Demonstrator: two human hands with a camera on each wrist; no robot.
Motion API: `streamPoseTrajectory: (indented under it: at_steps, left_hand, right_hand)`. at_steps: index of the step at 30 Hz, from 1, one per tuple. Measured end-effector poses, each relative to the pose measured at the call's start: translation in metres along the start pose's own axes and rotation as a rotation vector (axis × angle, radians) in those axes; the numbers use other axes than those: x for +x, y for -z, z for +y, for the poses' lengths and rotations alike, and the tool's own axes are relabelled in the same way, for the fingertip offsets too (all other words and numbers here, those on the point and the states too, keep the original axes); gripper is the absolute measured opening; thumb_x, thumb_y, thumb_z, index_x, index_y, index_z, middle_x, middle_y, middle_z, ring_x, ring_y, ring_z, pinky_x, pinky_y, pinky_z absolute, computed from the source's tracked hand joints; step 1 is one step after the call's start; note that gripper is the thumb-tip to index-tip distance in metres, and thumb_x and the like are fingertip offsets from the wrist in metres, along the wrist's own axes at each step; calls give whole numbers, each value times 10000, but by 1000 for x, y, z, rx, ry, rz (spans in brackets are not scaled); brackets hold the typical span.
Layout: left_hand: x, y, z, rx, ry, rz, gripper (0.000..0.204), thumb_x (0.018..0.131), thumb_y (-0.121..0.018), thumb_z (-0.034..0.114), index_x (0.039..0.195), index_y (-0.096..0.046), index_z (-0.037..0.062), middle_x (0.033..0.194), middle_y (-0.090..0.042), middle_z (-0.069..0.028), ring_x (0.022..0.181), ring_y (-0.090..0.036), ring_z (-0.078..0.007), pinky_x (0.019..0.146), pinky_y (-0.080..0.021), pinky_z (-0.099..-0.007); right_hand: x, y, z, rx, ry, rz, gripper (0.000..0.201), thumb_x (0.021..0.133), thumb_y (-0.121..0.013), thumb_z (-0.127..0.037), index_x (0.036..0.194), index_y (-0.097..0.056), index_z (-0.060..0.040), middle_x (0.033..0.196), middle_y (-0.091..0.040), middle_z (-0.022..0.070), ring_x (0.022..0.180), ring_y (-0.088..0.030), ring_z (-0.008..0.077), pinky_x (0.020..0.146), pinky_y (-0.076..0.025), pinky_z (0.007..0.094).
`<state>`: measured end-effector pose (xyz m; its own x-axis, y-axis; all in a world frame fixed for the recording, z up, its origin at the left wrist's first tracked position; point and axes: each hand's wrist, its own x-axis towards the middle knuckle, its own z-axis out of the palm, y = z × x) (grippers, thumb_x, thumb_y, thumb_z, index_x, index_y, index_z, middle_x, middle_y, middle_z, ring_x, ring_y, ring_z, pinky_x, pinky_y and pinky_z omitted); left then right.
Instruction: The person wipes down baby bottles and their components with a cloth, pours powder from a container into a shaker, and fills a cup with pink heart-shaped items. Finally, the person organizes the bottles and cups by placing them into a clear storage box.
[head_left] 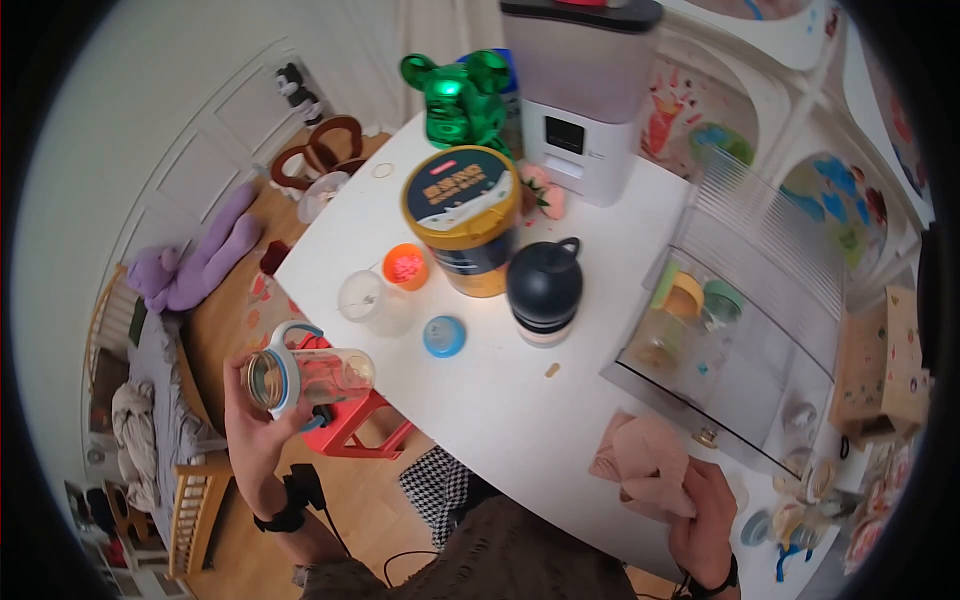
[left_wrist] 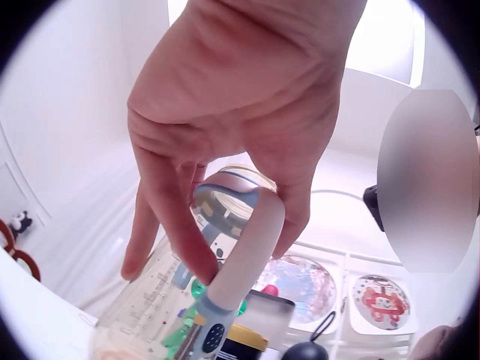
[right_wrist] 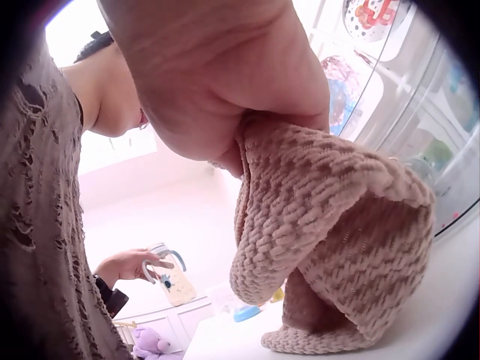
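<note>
My left hand [head_left: 258,435] grips a clear baby bottle [head_left: 340,376] by its neck and white-and-blue handle. The bottle lies nearly sideways off the table's left edge, its mouth uncapped; measuring marks show on its wall in the left wrist view. At the table's front right, my right hand [head_left: 706,515] holds a pink waffle-knit cloth [head_left: 642,462], bunched in the fingers. Its folds hang down to the tabletop in the right wrist view, and the fingertips are hidden behind the cloth. A blue cap [head_left: 444,337] sits on the white table [head_left: 470,400] between the hands.
Near the cap stand a clear cup [head_left: 372,305], an orange cap [head_left: 405,268] with pink inside, a gold-lidded tub [head_left: 465,215] and a dark round-topped bottle [head_left: 545,285]. A transparent storage box [head_left: 735,390] containing bottles occupies the right. Below the left edge is a red stool [head_left: 350,425].
</note>
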<state>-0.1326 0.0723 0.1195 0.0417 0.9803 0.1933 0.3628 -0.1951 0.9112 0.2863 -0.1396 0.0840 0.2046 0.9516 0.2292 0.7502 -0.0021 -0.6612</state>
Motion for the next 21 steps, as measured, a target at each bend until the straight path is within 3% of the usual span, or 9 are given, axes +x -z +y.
streamPoseTrajectory:
  at_steps: [2,4,6,9,11,15,20,21]
  left_hand:
    - [5,12,-1,101,27,105,720,736,-810,93,1335,-412,53,1219,-613,-103,1016,-675,-185,694,-586,-282]
    - [16,14,7,29,101,131,679,779,-788,84,1347,-418,51,1188,-615,-81,970,-663,-159,681,-578,-274]
    - [35,21,-11,71,106,161,659,808,-789,97,1363,-438,38,1174,-630,-77,923,-661,-143,666,-570,-269]
    - [67,24,-31,103,130,181,643,821,-794,105,1371,-471,29,1160,-648,-78,891,-663,-134,651,-560,-258]
    - [92,25,-52,99,69,190,645,819,-799,115,1375,-484,28,1169,-658,-80,886,-666,-131,647,-555,-252]
    - [132,15,-83,97,58,162,659,818,-804,132,1397,-503,40,1222,-669,-72,921,-671,-122,618,-541,-246]
    - [163,-7,-95,28,78,112,634,820,-792,110,1388,-514,66,1183,-678,-75,885,-678,-136,601,-562,-261]
    - [165,-11,-92,15,54,87,634,820,-792,110,1388,-514,66,1183,-678,-75,885,-678,-136,601,-562,-261]
  right_hand:
    - [-3,-1,4,-10,-39,-8,392,786,-532,71,1156,-641,3,1104,-675,223,965,-658,417,847,-531,423]
    - [-6,0,18,-35,47,-46,338,998,-545,-105,1322,-604,-29,1307,-617,257,1102,-629,445,908,-517,448]
    - [-2,0,15,-2,25,-76,310,1010,-495,-55,1291,-613,2,1283,-618,272,1137,-603,454,939,-499,449]
    - [-2,-4,15,-105,124,-5,313,1014,-541,-89,1310,-615,-19,1221,-674,235,1042,-675,411,851,-546,420]
    - [-2,-10,11,20,-32,69,382,784,-516,64,1139,-644,5,1104,-665,229,962,-652,427,862,-525,423]
    - [3,-8,9,-49,19,119,368,785,-529,53,1130,-648,6,1129,-644,235,958,-650,431,870,-524,422]
    - [-3,-1,11,-34,-97,52,402,746,-671,13,1146,-664,-29,1095,-594,202,959,-644,360,819,-532,396]
    - [-2,1,8,-130,-69,-41,402,746,-703,-20,1146,-671,-42,1101,-601,182,957,-645,357,820,-537,400]
